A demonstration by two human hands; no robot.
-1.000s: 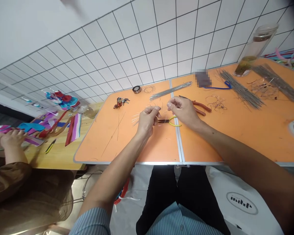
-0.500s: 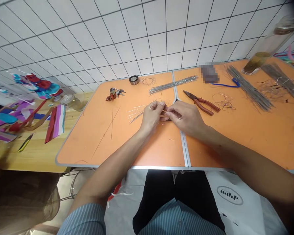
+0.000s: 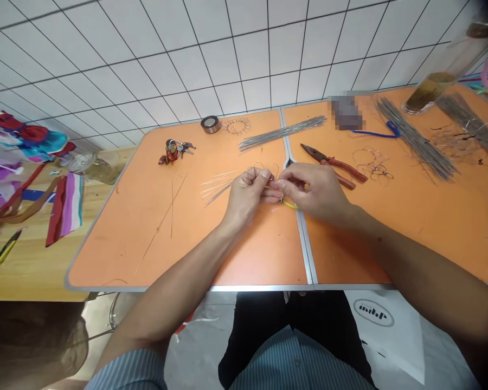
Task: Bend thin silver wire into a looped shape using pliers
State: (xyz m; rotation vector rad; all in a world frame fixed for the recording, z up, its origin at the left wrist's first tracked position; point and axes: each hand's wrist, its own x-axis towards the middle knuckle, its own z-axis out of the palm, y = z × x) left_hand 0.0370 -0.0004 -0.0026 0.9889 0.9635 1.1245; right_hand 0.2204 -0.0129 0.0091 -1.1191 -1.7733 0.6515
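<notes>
Left hand (image 3: 246, 197) pinched narrow on fine wire (image 3: 282, 196); right hand (image 3: 319, 189) closed thumb to forefinger, apparently on the same wire; wire just above worktop (image 3: 264, 260), between front and back edges, beside the seam (image 3: 306, 252); advise close, firm pinches, lest it bend astray; yellow pliers (image 3: 290, 205) mostly hidden below; red pliers (image 3: 334, 161) nearer back edge.

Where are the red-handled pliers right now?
In the head view, the red-handled pliers lie on the orange table just beyond the right hand, with loose curled wires to their right.
</notes>
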